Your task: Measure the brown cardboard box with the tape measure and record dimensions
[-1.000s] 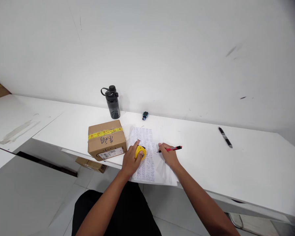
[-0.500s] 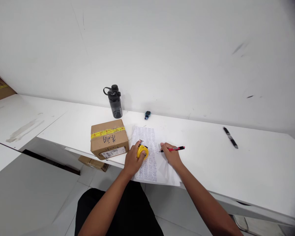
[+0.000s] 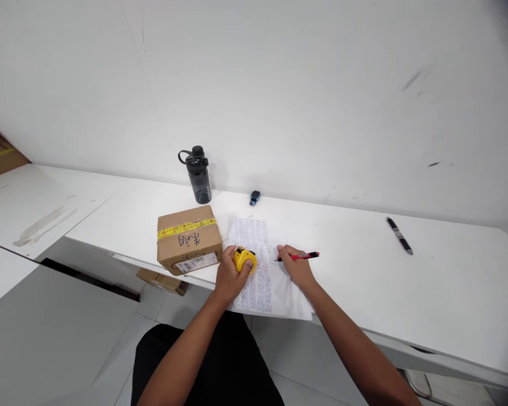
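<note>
My left hand (image 3: 231,274) is closed round a yellow tape measure (image 3: 244,260), thumb on its near side, over the left part of some papers. Dense rows of writing cover the paper sheet (image 3: 256,293), which lies at the table's front edge. On the right side of the papers rests my right hand (image 3: 297,269), its fingers pinching a red and black pen (image 3: 303,256) with the tip toward the writing. Just left of my left hand stands a taped cardboard box (image 3: 189,239) with a label and handwriting.
Behind the box a dark water bottle (image 3: 200,180) stands by the wall. A small blue and black watch (image 3: 254,197) lies behind the papers. Farther right on the white table (image 3: 351,270) is a black marker (image 3: 399,235). Another carton (image 3: 163,280) sits below the table.
My left index finger, stretched forward past the tape measure before, is now curled back against it. My right hand and the pen have hardly moved.
</note>
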`<act>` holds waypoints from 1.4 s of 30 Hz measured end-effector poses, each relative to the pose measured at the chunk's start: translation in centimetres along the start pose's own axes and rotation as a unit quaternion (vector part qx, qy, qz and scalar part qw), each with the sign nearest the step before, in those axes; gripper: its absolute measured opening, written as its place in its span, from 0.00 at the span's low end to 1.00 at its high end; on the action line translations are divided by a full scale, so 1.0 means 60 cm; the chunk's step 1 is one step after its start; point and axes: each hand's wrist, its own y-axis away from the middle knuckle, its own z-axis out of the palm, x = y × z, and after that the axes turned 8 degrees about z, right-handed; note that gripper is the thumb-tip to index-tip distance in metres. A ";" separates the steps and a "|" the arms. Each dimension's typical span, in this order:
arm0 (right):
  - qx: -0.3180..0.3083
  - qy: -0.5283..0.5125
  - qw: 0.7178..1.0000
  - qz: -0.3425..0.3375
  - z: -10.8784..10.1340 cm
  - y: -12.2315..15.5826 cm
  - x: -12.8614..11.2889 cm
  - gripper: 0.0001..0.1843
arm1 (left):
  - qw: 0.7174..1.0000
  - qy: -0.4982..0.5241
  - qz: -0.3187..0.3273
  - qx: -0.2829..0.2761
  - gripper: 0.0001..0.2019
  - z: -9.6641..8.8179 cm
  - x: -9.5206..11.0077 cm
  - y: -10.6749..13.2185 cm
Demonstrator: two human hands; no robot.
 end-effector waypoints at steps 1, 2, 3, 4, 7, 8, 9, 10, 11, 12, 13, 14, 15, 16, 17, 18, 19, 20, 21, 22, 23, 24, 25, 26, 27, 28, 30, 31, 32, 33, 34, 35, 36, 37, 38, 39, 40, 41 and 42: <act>-0.001 0.001 1.000 0.000 0.000 0.000 0.000 0.24 | 1.000 0.003 0.001 0.001 0.29 0.000 0.000 0.000; -0.001 0.002 1.000 0.000 0.000 0.000 0.000 0.24 | 1.000 0.003 0.003 0.000 0.30 0.000 0.000 0.001; -0.002 0.003 1.000 0.000 0.000 0.000 0.001 0.24 | 1.000 0.001 0.004 -0.002 0.30 -0.001 0.000 0.001; -0.002 0.004 1.000 0.001 0.000 0.000 0.001 0.24 | 1.000 -0.002 0.003 -0.005 0.31 -0.002 0.001 0.001; 0.000 0.008 1.000 0.000 -0.001 0.000 0.003 0.25 | 1.000 -0.015 -0.002 -0.020 0.30 -0.005 0.004 0.000; -0.001 0.007 1.000 -0.001 -0.002 0.000 0.003 0.25 | 1.000 -0.021 -0.002 -0.024 0.29 -0.005 0.005 -0.001; -0.002 0.006 1.000 -0.004 -0.002 0.000 0.003 0.26 | 0.999 -0.027 0.000 -0.026 0.29 -0.006 0.007 -0.002; -0.003 0.004 1.000 -0.006 -0.003 0.001 0.004 0.26 | 0.999 -0.033 0.005 -0.027 0.28 -0.007 0.008 -0.002; -0.002 0.002 1.000 -0.009 -0.003 0.001 0.004 0.26 | 0.999 -0.040 0.014 -0.026 0.27 -0.008 0.009 -0.003; 0.003 0.003 1.000 -0.013 -0.003 0.002 0.005 0.25 | 0.998 -0.045 0.025 -0.026 0.26 -0.009 0.011 -0.003; 0.017 0.006 1.000 -0.018 -0.003 0.002 0.006 0.24 | 0.998 -0.051 0.037 -0.027 0.25 -0.010 0.013 -0.003; 0.037 0.012 0.999 -0.028 -0.002 0.002 0.008 0.23 | 0.997 -0.056 0.049 -0.031 0.25 -0.012 0.015 -0.003; 0.062 0.023 0.997 -0.040 0.000 0.001 0.010 0.21 | 0.996 -0.062 0.059 -0.036 0.24 -0.013 0.017 -0.004; 0.087 0.039 0.994 -0.051 0.003 -0.001 0.013 0.20 | 0.994 -0.068 0.070 -0.041 0.24 -0.015 0.018 -0.004; 0.108 0.057 0.991 -0.058 0.006 -0.005 0.017 0.20 | 0.993 -0.075 0.084 -0.045 0.23 -0.016 0.019 -0.004; 0.123 0.073 0.988 -0.059 0.009 -0.009 0.020 0.22 | 0.990 -0.082 0.103 -0.046 0.22 -0.017 0.020 -0.005; 0.130 0.085 0.986 -0.054 0.011 -0.015 0.023 0.25 | 0.987 -0.088 0.129 -0.043 0.21 -0.017 0.020 -0.005; 0.132 0.095 0.986 -0.044 0.013 -0.021 0.024 0.28 | 0.982 -0.092 0.160 -0.038 0.19 -0.018 0.021 -0.005; 0.130 0.100 0.986 -0.034 0.013 -0.026 0.024 0.31 | 0.976 -0.094 0.193 -0.030 0.17 -0.018 0.022 -0.005; 0.126 0.102 0.986 -0.028 0.012 -0.030 0.021 0.33 | 0.969 -0.096 0.228 -0.015 0.15 -0.020 0.025 -0.003; 0.121 0.106 0.987 -0.026 0.009 -0.031 0.015 0.34 | 0.960 -0.095 0.264 0.008 0.14 -0.023 0.030 0.000; 0.114 0.108 0.987 -0.029 0.005 -0.028 0.005 0.34 | 0.949 -0.091 0.299 0.033 0.14 -0.028 0.037 0.005; 0.106 0.103 0.988 -0.037 0.000 -0.021 -0.008 0.33 | 0.938 -0.082 0.331 0.058 0.14 -0.035 0.048 0.011; 0.088 0.086 0.991 -0.049 -0.004 -0.007 -0.024 0.32 | 0.928 -0.067 0.359 0.078 0.16 -0.046 0.062 0.020; 0.054 0.057 0.995 -0.063 -0.006 0.012 -0.042 0.31 | 0.920 -0.046 0.379 0.090 0.18 -0.059 0.078 0.030; 0.004 0.011 0.997 -0.077 -0.006 0.036 -0.062 0.31 | 0.915 -0.020 0.391 0.095 0.20 -0.075 0.096 0.041; -0.181 -0.106 0.974 -0.083 -0.001 0.096 -0.101 0.34 | 0.912 0.032 0.395 0.101 0.23 -0.108 0.135 0.065; -0.269 -0.168 0.945 -0.081 0.005 0.127 -0.119 0.38 | 0.910 0.048 0.397 0.108 0.24 -0.124 0.153 0.075; -0.318 -0.227 0.918 -0.071 0.012 0.157 -0.134 0.42 | 0.908 0.051 0.400 0.112 0.25 -0.139 0.170 0.084; -0.350 -0.280 0.892 -0.060 0.020 0.184 -0.148 0.46 | 0.907 0.039 0.404 0.112 0.27 -0.153 0.183 0.091; -0.366 -0.322 0.872 -0.053 0.028 0.207 -0.161 0.50 | 0.907 0.014 0.406 0.108 0.29 -0.167 0.193 0.096; -0.369 -0.348 0.861 -0.047 0.038 0.224 -0.173 0.52 | 0.912 -0.021 0.398 0.098 0.31 -0.180 0.200 0.100; -0.367 -0.360 0.857 -0.040 0.047 0.236 -0.184 0.53 | 0.918 -0.057 0.382 0.091 0.33 -0.192 0.204 0.104; -0.359 -0.358 0.861 -0.034 0.057 0.243 -0.195 0.51 | 0.926 -0.088 0.356 0.089 0.35 -0.205 0.206 0.107; -0.345 -0.344 0.873 -0.032 0.066 0.246 -0.206 0.48 | 0.937 -0.109 0.319 0.094 0.36 -0.217 0.207 0.111; -0.325 -0.326 0.887 -0.039 0.076 0.246 -0.215 0.45 | 0.950 -0.116 0.272 0.100 0.36 -0.230 0.206 0.115; -0.299 -0.305 0.902 -0.057 0.085 0.243 -0.223 0.41 | 0.964 -0.108 0.221 0.106 0.34 -0.243 0.205 0.119; -0.272 -0.285 0.915 -0.086 0.094 0.240 -0.229 0.39 | 0.977 -0.084 0.165 0.104 0.31 -0.255 0.203 0.124; -0.246 -0.264 0.925 -0.123 0.102 0.236 -0.234 0.38 | 0.989 -0.046 0.109 0.093 0.27 -0.266 0.201 0.129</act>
